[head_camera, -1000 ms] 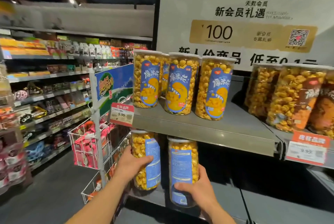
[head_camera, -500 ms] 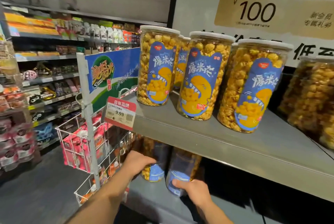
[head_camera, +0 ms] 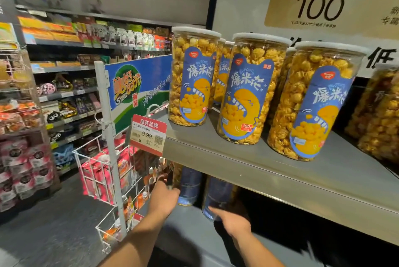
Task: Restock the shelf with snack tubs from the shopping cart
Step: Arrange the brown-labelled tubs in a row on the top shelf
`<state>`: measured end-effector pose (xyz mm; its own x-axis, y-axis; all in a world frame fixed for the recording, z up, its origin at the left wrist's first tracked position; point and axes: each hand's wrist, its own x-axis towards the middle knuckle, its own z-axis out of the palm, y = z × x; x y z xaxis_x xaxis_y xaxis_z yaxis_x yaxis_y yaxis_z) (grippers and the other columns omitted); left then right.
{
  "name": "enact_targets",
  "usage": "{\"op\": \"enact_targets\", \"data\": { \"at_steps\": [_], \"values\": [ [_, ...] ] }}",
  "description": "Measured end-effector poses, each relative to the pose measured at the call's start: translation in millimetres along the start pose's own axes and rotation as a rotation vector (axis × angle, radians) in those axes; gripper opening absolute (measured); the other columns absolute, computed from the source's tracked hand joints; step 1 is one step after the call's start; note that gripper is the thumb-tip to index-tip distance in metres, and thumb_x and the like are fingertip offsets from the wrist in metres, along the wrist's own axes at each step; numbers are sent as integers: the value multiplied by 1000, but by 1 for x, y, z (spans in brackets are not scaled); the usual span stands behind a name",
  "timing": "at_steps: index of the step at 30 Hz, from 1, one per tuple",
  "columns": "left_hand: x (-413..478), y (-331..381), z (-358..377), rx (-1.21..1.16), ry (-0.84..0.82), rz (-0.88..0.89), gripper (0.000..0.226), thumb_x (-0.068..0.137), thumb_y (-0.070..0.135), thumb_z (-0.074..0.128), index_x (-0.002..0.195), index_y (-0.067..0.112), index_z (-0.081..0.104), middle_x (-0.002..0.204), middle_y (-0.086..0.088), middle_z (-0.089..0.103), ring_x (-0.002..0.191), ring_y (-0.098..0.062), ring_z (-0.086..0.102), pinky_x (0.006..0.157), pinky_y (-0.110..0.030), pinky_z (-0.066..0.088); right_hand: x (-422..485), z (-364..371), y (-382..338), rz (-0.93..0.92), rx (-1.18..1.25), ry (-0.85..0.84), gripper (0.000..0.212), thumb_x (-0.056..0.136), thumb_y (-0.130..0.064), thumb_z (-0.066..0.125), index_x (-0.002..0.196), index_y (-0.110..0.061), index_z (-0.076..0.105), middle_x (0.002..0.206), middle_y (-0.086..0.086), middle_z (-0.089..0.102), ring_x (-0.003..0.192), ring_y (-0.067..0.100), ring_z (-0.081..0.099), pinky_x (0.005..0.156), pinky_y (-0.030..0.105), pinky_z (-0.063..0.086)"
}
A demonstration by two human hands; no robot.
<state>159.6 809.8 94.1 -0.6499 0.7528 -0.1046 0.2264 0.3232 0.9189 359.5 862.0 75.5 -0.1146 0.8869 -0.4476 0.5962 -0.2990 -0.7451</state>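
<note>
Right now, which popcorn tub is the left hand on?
The left tub of the two on the lower shelf, below the red price tag; the left hand grips its side.

We take the white post [head_camera: 109,148] as our marker. From its top a blue and green banner [head_camera: 138,92] with yellow lettering runs off to the right. Just right of the post and lower, we see a red price tag [head_camera: 148,135] reading 9.99. A white wire rack [head_camera: 86,145] holding pink packs [head_camera: 97,176] stands around the post's lower part. Left of the post, beyond the dark floor [head_camera: 54,223], runs background shelving [head_camera: 71,102] full of packaged goods. Far right and higher, a pale sign [head_camera: 319,10] shows 100.
</note>
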Motion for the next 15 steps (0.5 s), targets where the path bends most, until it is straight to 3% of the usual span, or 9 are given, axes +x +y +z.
{"op": "enact_targets", "data": {
  "at_steps": [2,4,6,7,9,12,15],
  "values": [
    [-11,-5,-10,48,-8,33,28,86,15,64,111,18,51,107,-2,62,97,-25,60,80,-30,40,-1,0,-2,3,-26,71,57,81,-61,71,119,-20,73,122,-1,71,119,16,64,60,11,43],
    [-21,-12,-25,107,-13,71,41,89,19,64,128,19,50,121,0,60,108,-24,61,83,-28,41,-12,1,-8,-31,-117,153,64,84,-67,64,128,-20,69,133,1,66,126,19,60,83,21,48],
    [-30,-20,-44,147,-20,89,48,88,18,63,134,20,50,128,1,61,97,-16,65,75,-25,47,-27,0,-12,-38,-202,232,66,84,-64,66,124,-12,69,131,8,67,123,25,61,94,27,47],
    [-35,-23,-54,172,-29,94,46,87,16,63,132,20,52,125,0,63,90,-13,65,70,-22,47,-36,-1,-12,-43,-187,267,63,83,-59,71,119,-8,70,126,11,68,119,28,63,93,29,48],
    [-49,-25,-72,208,-40,114,40,85,13,62,125,18,58,118,-2,67,86,-12,61,72,-23,47,-58,1,-7,-68,-137,315,48,80,-43,78,111,-7,70,119,14,70,115,32,64,90,32,49],
    [-75,-31,-92,247,-31,146,33,85,14,63,117,19,63,108,0,69,84,-11,60,72,-24,44,-90,11,-2,-179,-63,328,7,84,-25,71,85,-19,68,96,7,72,104,30,67,79,30,46],
    [-108,-42,-107,332,-53,173,25,88,18,56,111,23,65,103,6,66,89,-18,63,75,-25,45,-117,37,6,-313,-147,263,17,86,-23,64,69,-20,61,79,0,66,93,29,67,76,31,47]
  ]
}}
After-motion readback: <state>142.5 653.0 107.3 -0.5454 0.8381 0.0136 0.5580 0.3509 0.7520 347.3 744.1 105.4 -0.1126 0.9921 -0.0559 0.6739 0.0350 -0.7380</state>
